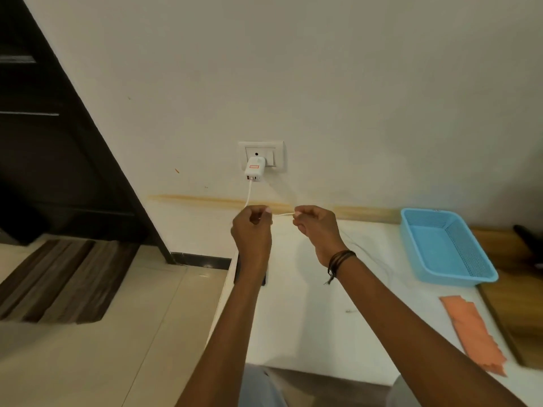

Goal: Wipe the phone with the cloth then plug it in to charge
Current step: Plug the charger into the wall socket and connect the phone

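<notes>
A white charger [255,169] sits plugged into the wall socket [261,156]. Its white cable [249,193] drops down into my left hand [252,230], which pinches it. The cable runs on, stretched taut, to my right hand [316,230], which pinches it too; the rest trails over the white table [308,333] behind my right wrist. A dark phone [238,270] lies flat at the table's left edge, mostly hidden under my left forearm. An orange cloth [473,333] lies spread on the table at the right.
A light blue plastic basket [446,248] stands at the back right of the table. A wooden board [511,312] lies along the right edge. Left of the table are tiled floor, a striped mat [58,283] and a dark door [53,142].
</notes>
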